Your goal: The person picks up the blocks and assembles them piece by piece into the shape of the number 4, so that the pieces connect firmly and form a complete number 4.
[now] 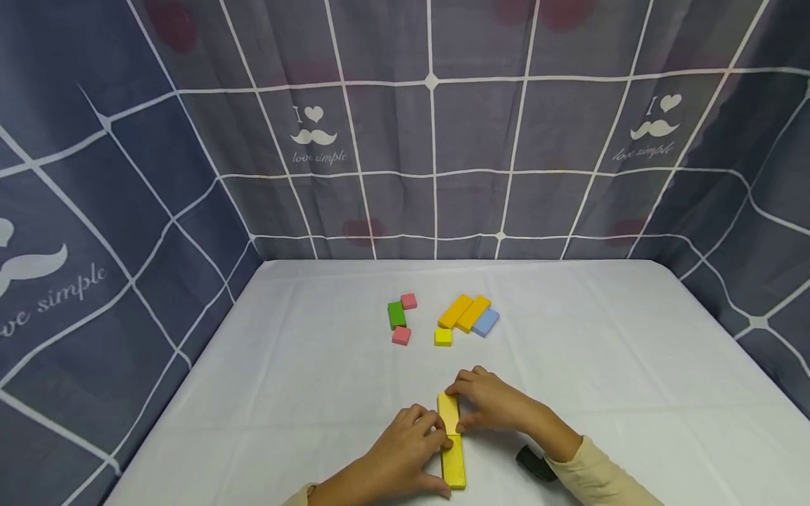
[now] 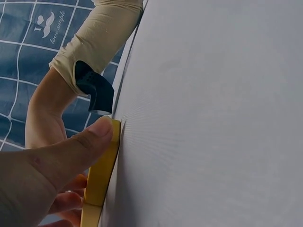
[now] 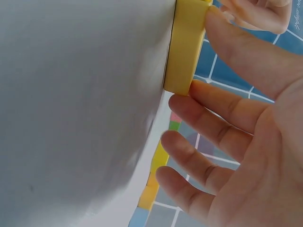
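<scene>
The left hand (image 1: 408, 450) grips the near yellow block (image 1: 453, 465), and the right hand (image 1: 496, 402) grips the far yellow block (image 1: 448, 412) touching its neighbour's twelve-o'clock end

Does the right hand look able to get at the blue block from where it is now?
Probably yes: only white tabletop shows between the right hand and the blue block. It would likely need to let go of the yellow block first.
</scene>
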A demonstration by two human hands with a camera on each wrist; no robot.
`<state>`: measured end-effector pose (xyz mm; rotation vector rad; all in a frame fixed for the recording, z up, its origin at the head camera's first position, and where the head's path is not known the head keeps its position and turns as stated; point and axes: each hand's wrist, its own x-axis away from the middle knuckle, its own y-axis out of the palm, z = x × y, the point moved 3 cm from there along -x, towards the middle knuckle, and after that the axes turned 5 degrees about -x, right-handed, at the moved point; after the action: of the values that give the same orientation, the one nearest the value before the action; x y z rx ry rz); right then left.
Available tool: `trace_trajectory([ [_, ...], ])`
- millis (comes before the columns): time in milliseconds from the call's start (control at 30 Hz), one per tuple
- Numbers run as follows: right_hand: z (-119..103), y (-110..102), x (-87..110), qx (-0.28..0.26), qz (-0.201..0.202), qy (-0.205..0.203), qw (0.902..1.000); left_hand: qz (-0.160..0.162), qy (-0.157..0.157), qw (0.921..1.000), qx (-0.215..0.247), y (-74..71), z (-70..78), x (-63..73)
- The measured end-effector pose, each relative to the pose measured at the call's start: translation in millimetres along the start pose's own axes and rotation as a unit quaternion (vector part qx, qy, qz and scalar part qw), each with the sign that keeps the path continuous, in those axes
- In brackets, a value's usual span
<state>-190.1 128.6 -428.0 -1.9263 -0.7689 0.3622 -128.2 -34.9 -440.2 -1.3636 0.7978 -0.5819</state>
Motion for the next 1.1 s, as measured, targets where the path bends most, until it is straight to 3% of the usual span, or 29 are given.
trace_trajectory([
  [267,-3.0,6.1,2.4,0.002,-0.004,-0.010,0.9999,0.006,0.040,0.9985,-0.038,2.7,4.9,5.6],
  [467,-2.9,5.4,3.7,0.010,0.003,-0.016,0.9998,0.044,0.059,0.9951,-0.065,0.1,5.6,5.1],
  [567,-2.4,3.9,4.6,0.010,0.006,-0.017,0.9998,0.059,0.053,0.9952,-0.056,-1.6,5.3,2.9],
  [900,-4.1,-0.8,1.5,0.015,0.008,-0.026,0.9995,0.044,-0.014,0.9976,-0.051,-0.8,1.3,0.9],
  [1100,-1.9,-0.9,0.4,0.017,0.014,-0.038,0.9990,0.051,-0.007,0.9969,-0.059,-0.6,1.6,-0.6],
])
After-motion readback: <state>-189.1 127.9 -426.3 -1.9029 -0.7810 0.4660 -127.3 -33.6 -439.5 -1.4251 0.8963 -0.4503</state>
